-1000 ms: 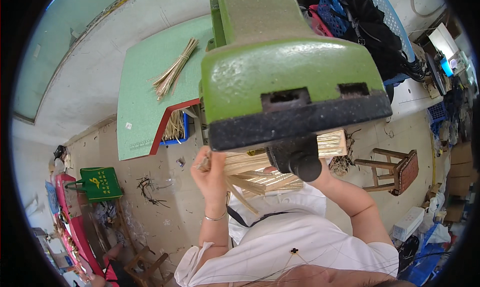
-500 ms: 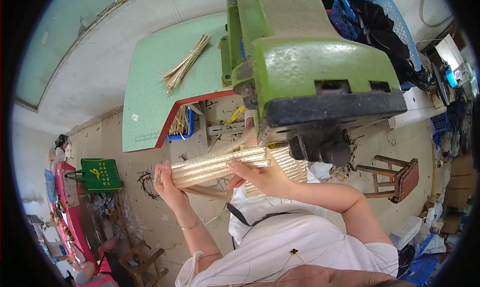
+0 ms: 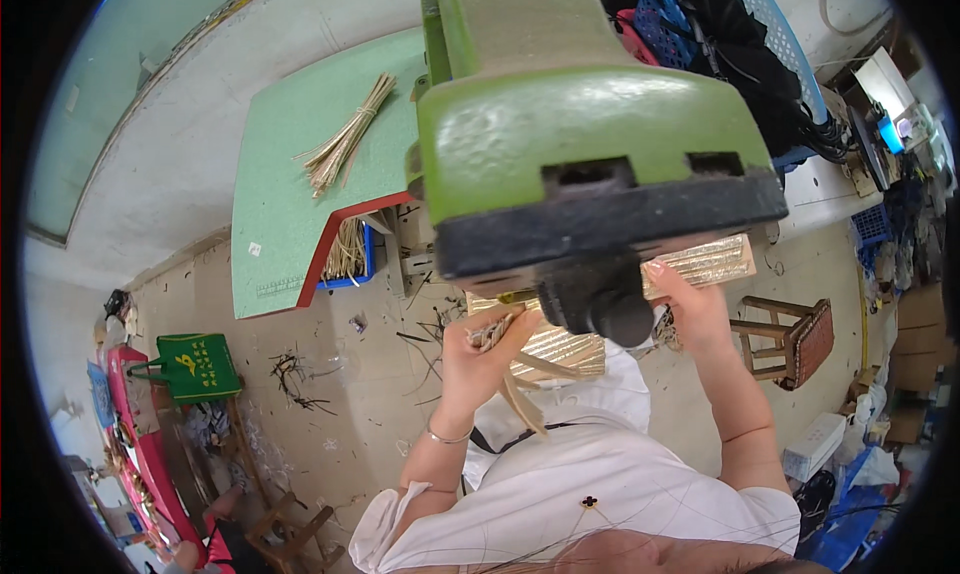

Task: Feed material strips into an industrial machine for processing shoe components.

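Observation:
My left hand (image 3: 475, 364) is closed round a bundle of thin pale strips (image 3: 490, 332), whose ends show above my fingers. Flat pale strips (image 3: 522, 406) hang down beside that hand. My right hand (image 3: 693, 309) grips the edge of a shiny gold ribbed piece (image 3: 718, 262), thumb on top, the other fingers mostly hidden beneath. Between my hands the black-and-green machine head (image 3: 600, 164) covers part of the work. Below its round black knob (image 3: 610, 309) lies a gold ribbed sheet (image 3: 572, 352), partly hidden.
A green tabletop (image 3: 270, 174) with a red edge bears a tied bundle of pale strips (image 3: 350, 139). Under it a blue bin (image 3: 368, 259) holds more strips. A wooden stool (image 3: 800, 344) stands at right. Scraps (image 3: 295, 379) litter the floor near a green bag (image 3: 198, 367).
Both hands have moved right from the gold ribbed piece they held together. My right hand is now beyond the machine's knob; my left shows a bundle of strip ends. The view has shifted.

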A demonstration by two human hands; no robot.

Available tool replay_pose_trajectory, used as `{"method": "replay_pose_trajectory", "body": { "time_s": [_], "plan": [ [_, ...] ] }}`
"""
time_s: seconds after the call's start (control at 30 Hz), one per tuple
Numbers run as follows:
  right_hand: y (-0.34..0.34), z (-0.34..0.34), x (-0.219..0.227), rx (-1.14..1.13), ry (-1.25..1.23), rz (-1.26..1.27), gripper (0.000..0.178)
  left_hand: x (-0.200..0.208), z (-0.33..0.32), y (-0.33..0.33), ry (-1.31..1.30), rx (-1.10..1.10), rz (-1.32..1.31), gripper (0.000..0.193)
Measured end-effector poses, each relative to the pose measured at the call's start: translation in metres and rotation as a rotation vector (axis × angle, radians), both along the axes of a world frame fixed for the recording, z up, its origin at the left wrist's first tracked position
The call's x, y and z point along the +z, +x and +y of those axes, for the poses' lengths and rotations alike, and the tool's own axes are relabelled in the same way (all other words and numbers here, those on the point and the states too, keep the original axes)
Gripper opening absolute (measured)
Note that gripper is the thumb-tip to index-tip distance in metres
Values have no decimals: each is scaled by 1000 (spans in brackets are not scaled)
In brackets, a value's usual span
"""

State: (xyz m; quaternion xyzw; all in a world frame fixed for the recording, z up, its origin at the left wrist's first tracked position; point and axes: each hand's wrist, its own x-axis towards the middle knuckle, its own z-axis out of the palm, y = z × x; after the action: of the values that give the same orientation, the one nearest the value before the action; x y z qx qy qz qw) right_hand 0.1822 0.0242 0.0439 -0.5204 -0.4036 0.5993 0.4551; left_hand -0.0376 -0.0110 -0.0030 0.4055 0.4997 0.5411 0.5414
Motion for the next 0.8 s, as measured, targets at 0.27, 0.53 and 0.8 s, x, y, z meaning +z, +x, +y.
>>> {"method": "replay_pose_trajectory", "body": {
  "time_s": [0.27,0.53,0.8],
  "plan": [
    [1,10,2,-22,-6,71,30,2,10,11,-7,147,45,4],
    [-7,9,-1,15,45,78,28,12,8,8,40,227,16,4],
    [-20,12,0,119,74,58,26,-4,7,-12,84,240,-43,12]
  ]
}}
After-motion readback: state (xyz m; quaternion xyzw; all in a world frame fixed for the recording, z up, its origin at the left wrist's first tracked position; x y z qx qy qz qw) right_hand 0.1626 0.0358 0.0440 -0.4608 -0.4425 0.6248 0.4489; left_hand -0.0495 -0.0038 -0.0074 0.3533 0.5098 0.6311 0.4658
